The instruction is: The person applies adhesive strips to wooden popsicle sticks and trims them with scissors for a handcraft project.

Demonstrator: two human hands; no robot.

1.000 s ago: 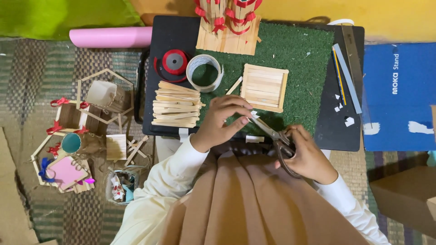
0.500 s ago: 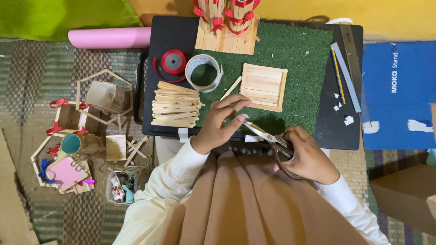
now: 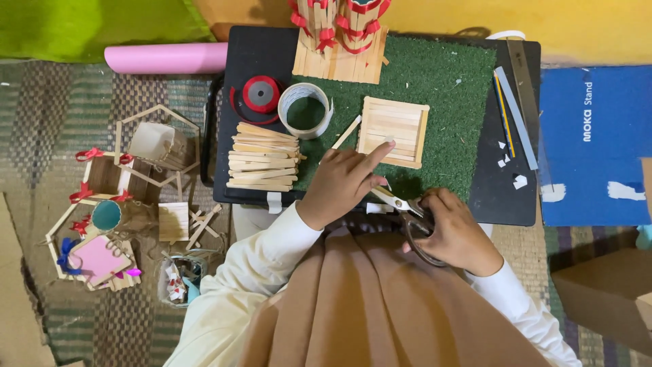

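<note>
Low in the frame's centre, the right hand [image 3: 454, 234] is curled shut around the dark handles of a pair of scissors [image 3: 406, 219], whose blades point up-left toward the other hand. Just above and left of it, the left hand [image 3: 343, 183] rests near the front edge of the black desk [image 3: 255, 58], its fingers drawn loosely together and the forefinger stretched out so that its tip, carrying a small white scrap, touches the lower edge of a square panel of wooden sticks [image 3: 394, 131] lying on the green turf mat [image 3: 451, 88]. Left of the hand sits a stack of loose wooden sticks [image 3: 263, 156]. Farther up are a white tape roll [image 3: 305, 110] and a red ribbon spool [image 3: 261, 94]. At the top edge stands a stick structure tied with red ribbon [image 3: 339, 30].
</note>
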